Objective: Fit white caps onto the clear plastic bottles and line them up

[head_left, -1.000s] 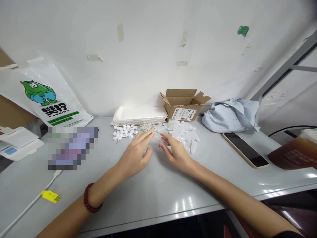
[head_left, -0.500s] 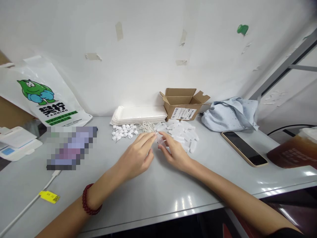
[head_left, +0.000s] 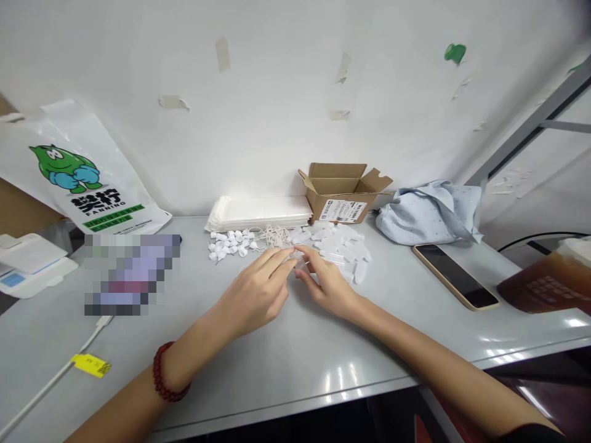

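My left hand (head_left: 252, 294) and right hand (head_left: 325, 284) meet fingertip to fingertip; both pinch one small clear tube (head_left: 299, 263). More clear tubes (head_left: 341, 249) lie just beyond; white caps (head_left: 229, 243) lie left.

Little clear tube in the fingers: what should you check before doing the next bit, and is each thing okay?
1. Both hands meet at one piece: left hand and right hand fingertips touch at the little clear tube. Ok.
2. Grip on the tube is firm: too small and see-through. Cannot tell.
3. More clear tubes lie close by the right hand. Ok.
4. White caps lie close by the left hand. Ok.
5. String bundle sits just behind the fingers. Ok.
6. Phone lies apart from the hands. Ok.
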